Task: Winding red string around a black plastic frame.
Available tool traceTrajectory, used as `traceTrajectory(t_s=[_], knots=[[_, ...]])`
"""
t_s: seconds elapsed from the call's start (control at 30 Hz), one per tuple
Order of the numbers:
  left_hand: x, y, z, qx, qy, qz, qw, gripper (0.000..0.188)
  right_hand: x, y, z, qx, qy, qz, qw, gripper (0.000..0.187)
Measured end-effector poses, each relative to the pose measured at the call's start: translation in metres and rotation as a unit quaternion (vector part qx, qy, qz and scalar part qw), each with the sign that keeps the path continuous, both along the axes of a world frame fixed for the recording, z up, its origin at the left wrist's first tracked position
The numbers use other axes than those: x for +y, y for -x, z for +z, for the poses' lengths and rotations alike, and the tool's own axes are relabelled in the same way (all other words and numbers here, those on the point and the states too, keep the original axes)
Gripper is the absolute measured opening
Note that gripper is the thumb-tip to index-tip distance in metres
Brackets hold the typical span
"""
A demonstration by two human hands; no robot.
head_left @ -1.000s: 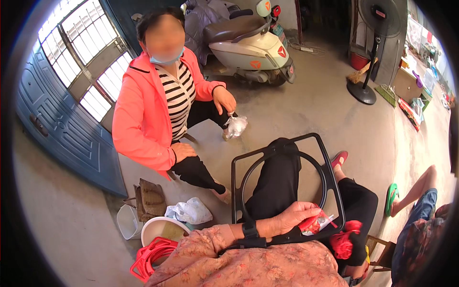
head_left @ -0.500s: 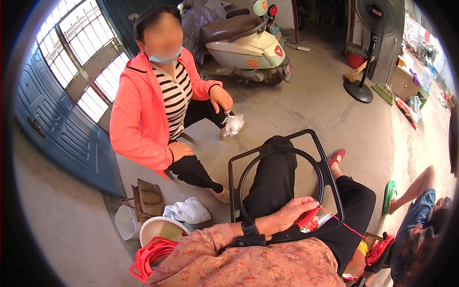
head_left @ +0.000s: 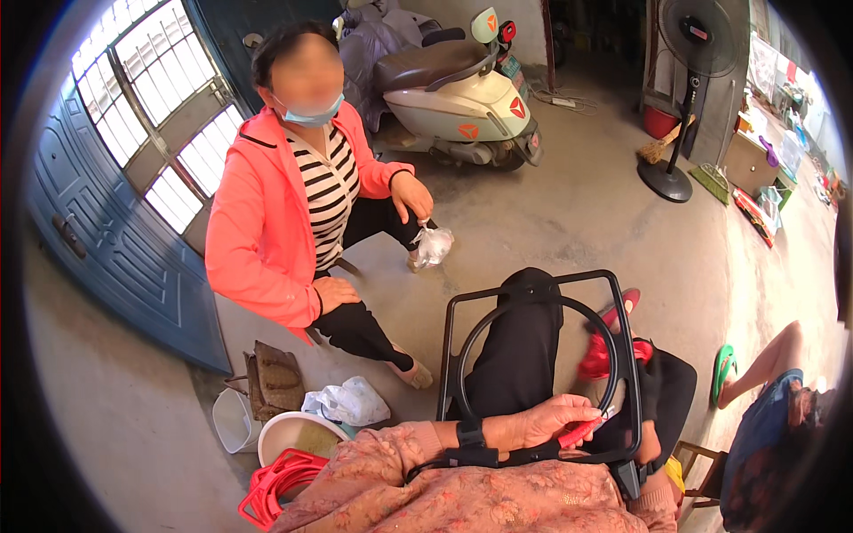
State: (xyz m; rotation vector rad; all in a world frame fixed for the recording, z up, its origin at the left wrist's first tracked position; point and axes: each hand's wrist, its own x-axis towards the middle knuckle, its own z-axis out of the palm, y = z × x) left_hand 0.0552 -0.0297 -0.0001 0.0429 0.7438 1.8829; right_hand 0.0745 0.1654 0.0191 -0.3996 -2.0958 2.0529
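Observation:
My left hand [head_left: 533, 424] is closed, thumb against fingers, on a small red piece [head_left: 579, 433], apparently folded cord. Its wrist has a black band. On the right, my right hand [head_left: 650, 386], in a dark glove, is at a bundle of red cord [head_left: 613, 355] above my right leg. The bundle is smeared by motion and hides part of the fingers, but they appear closed on it. A black frame with a round ring [head_left: 451, 355] extends over my lap, between my hands and knees. A whitish item [head_left: 609, 413] shows beside the left fingertips.
Facing me sits a person in a pink jacket [head_left: 258, 240], holding a plastic bag [head_left: 433, 247]. At lower left are a white basin [head_left: 284, 435], a brown handbag [head_left: 275, 382] and red looped material [head_left: 280, 484]. Another person's leg [head_left: 769, 360] is at right. Behind stand a scooter [head_left: 462, 107] and a fan [head_left: 666, 178].
My right hand has swung the red bundle up and inward from the lower right to above my right leg. My left hand keeps its grip, slightly lower. The black frame has shifted down and right.

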Motion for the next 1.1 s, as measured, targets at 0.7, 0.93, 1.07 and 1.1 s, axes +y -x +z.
traceTrajectory(t_s=[0.7,0.93,1.07,1.1], knots=[[-0.003,0.003,-0.015,0.047,0.011,0.046,0.998,0.015,-0.029,-0.004,0.036,-0.100,0.439,0.185,0.874,0.041],[-0.007,0.002,0.011,0.085,0.069,0.076,0.991,0.016,-0.007,0.020,0.048,-0.107,0.197,0.287,0.931,0.061],[-0.006,0.000,0.026,0.151,0.141,0.120,0.971,0.021,-0.005,-0.009,0.028,-0.101,0.320,0.191,0.923,0.064],[-0.008,0.002,0.023,0.189,0.159,0.098,0.964,0.021,0.001,-0.019,0.022,-0.031,0.364,0.219,0.905,0.061]])
